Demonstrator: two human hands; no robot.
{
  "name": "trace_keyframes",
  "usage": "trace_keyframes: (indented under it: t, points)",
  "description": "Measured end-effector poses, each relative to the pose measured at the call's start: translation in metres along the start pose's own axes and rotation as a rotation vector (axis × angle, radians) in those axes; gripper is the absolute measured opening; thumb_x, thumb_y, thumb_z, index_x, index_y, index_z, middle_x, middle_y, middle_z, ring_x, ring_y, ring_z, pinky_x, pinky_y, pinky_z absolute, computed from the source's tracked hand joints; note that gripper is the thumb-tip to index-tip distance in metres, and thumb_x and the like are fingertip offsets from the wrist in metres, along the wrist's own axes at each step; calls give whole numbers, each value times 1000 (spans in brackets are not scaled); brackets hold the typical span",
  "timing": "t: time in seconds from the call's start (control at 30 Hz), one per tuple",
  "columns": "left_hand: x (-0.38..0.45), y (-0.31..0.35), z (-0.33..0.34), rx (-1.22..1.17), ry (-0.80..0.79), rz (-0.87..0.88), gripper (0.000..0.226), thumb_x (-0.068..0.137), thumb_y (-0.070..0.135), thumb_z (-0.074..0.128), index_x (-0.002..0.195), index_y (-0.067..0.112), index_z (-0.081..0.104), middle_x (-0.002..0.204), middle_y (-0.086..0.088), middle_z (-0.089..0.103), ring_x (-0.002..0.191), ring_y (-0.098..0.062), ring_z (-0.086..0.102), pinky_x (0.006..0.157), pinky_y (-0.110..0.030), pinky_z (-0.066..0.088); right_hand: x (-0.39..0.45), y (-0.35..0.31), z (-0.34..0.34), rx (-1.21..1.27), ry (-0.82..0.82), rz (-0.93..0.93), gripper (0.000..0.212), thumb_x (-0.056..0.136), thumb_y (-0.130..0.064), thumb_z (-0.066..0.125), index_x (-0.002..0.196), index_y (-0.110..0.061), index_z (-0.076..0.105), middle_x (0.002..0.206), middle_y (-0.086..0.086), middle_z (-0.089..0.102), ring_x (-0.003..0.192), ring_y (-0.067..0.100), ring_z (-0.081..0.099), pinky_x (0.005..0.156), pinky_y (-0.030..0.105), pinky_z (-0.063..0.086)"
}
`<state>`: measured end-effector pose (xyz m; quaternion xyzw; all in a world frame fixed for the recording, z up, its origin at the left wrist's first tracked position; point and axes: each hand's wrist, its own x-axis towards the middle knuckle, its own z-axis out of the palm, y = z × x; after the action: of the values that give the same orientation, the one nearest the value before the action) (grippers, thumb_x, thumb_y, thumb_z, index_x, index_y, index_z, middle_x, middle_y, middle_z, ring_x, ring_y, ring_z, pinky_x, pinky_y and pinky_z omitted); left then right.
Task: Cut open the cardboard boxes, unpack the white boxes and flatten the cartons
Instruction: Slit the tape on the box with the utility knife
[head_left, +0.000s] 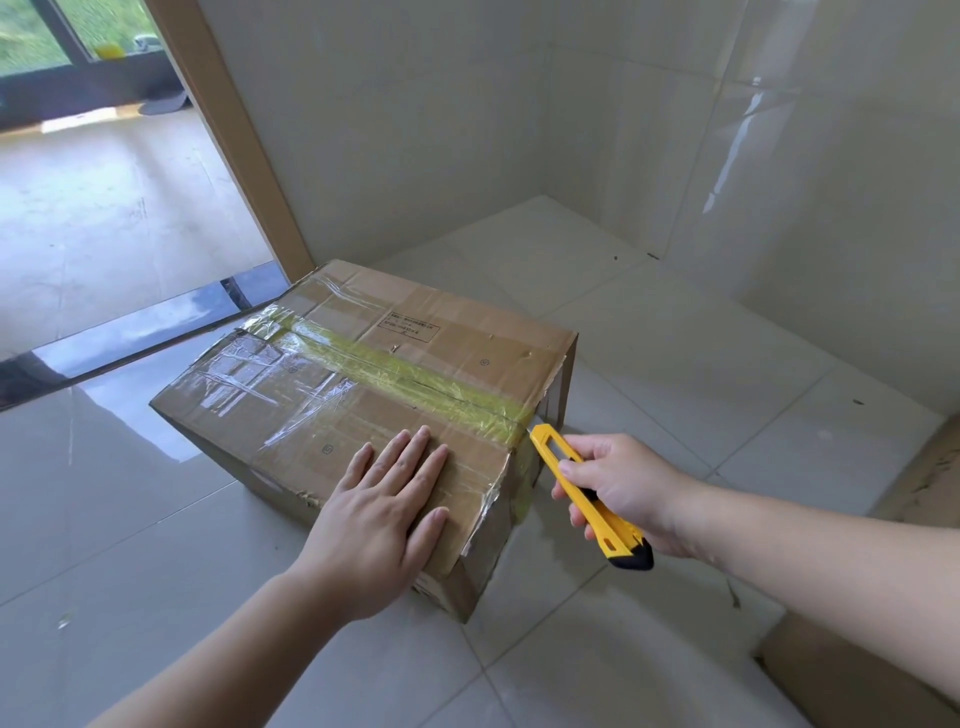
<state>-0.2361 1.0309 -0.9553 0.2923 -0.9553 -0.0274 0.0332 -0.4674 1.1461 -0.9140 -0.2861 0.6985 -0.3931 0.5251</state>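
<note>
A closed brown cardboard box (363, 384) stands on the tiled floor, sealed along its top seam with yellowish tape (405, 371) and patches of clear tape. My left hand (382, 512) lies flat with straight fingers on the near corner of the lid. My right hand (621, 491) grips a yellow utility knife (582, 486) with a black end. The knife's tip sits at the right end of the taped seam, at the box's upper right edge. The blade itself is too small to make out.
White tiled walls (675, 130) form a corner behind the box. A doorway with a wooden frame (244, 156) and a dark threshold (130, 332) opens at the left. More brown cardboard (852, 670) lies at the lower right edge of the floor.
</note>
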Motion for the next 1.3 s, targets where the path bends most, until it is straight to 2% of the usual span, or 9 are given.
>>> trace_keyframes:
  t: [0.2, 0.4, 0.63, 0.8, 0.9, 0.97, 1.07, 1.2, 1.3]
  points:
    - [-1, -2, 1, -3, -1, 0, 63, 98, 54, 11, 150, 23, 27, 156, -1, 21, 145, -19, 15, 115, -38, 7, -4, 0, 8, 37, -11, 15, 21, 100, -10, 43, 112, -18, 58, 85, 13, 59, 57, 18, 55, 50, 30, 49]
    - [0, -1, 0, 2, -5, -11, 63, 98, 54, 10, 149, 22, 32, 155, -2, 26, 144, -20, 20, 114, -38, 9, -4, -1, 8, -3, -9, 22, 34, 100, -11, 44, 133, -17, 51, 88, 13, 61, 59, 19, 56, 51, 29, 49]
    - [-1, 0, 0, -12, -10, -11, 66, 96, 56, 6, 150, 23, 28, 156, -1, 21, 145, -20, 16, 115, -38, 6, -24, 7, 25, -49, -114, 55, 38, 100, -10, 44, 136, -22, 49, 88, 12, 62, 58, 17, 56, 51, 28, 49]
    - [0, 2, -1, -20, -17, -16, 66, 96, 55, 7, 150, 23, 27, 156, -1, 20, 146, -20, 15, 116, -38, 6, -24, 3, 27, -48, -103, 47, 39, 100, -11, 45, 138, -22, 48, 89, 12, 63, 59, 17, 57, 53, 28, 50]
    - [-1, 2, -1, -34, -17, -14, 64, 96, 53, 11, 150, 23, 25, 157, 0, 17, 146, -19, 13, 116, -39, 5, -43, 13, 34, -39, -186, 60, 35, 100, -12, 44, 124, -37, 49, 87, 11, 62, 60, 17, 57, 54, 29, 51]
    - [-1, 3, -2, -38, -24, -19, 64, 95, 52, 10, 151, 24, 22, 158, 1, 14, 147, -18, 9, 117, -39, 4, -54, 16, 39, -26, -231, 66, 30, 100, -12, 43, 114, -37, 52, 86, 10, 61, 61, 17, 57, 56, 30, 52]
    - [0, 4, -3, -35, -31, -30, 65, 93, 53, 8, 152, 25, 19, 159, 2, 10, 147, -16, 5, 118, -38, 1, -44, 13, 41, -45, -177, 56, 35, 99, -11, 45, 130, -27, 52, 88, 11, 62, 60, 17, 57, 53, 28, 51]
    - [-1, 3, -4, -47, -47, -25, 66, 92, 52, 4, 152, 26, 15, 159, 3, 6, 147, -14, 0, 119, -36, -3, -55, 20, 50, -24, -223, 70, 26, 100, -12, 44, 115, -24, 60, 84, 9, 60, 58, 17, 56, 54, 31, 52]
    - [-1, 1, -4, -47, -56, -16, 65, 93, 50, 3, 152, 26, 13, 159, 3, 5, 147, -14, -2, 118, -34, -5, -72, 25, 57, -12, -286, 96, 28, 99, -11, 44, 118, -30, 54, 84, 8, 59, 59, 17, 56, 54, 30, 51]
